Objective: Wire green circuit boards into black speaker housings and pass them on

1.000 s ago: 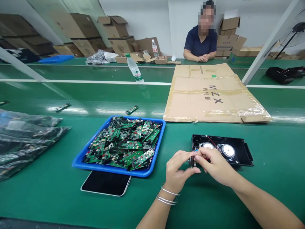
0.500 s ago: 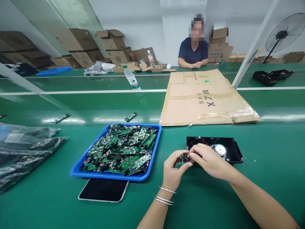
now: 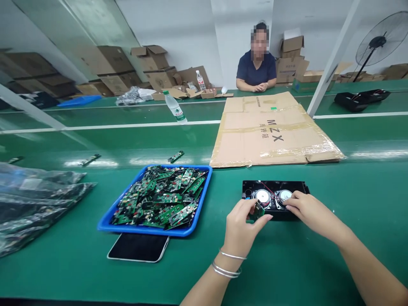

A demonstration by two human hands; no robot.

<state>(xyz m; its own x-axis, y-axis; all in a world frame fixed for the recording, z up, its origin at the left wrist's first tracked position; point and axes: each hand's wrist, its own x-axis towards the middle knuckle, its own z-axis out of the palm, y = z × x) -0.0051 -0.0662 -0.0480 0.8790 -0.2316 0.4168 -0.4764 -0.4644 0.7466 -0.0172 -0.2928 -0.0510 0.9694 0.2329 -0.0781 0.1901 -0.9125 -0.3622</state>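
Two fingers (image 3: 266, 217) pinch a small green board (image 3: 256, 211) beside the black housing (image 3: 274, 199)

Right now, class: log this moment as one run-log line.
left hand: pinches small green circuit board | right hand: rests on black speaker housing | blue tray of boards: at left

Two hands work at the near edge, a left hand (image 3: 241, 225) and a right hand (image 3: 306, 211). One black speaker housing (image 3: 299, 187) holds two round speakers (image 3: 262, 196). One blue tray (image 3: 204, 199) carries a heap of circuit boards (image 3: 159, 197), too many to count. Three loose boards (image 3: 176, 156) lie farther off. One phone (image 3: 138, 247), one flattened carton (image 3: 270, 131), two bottles (image 3: 174, 107) and one fan (image 3: 378, 39) show.
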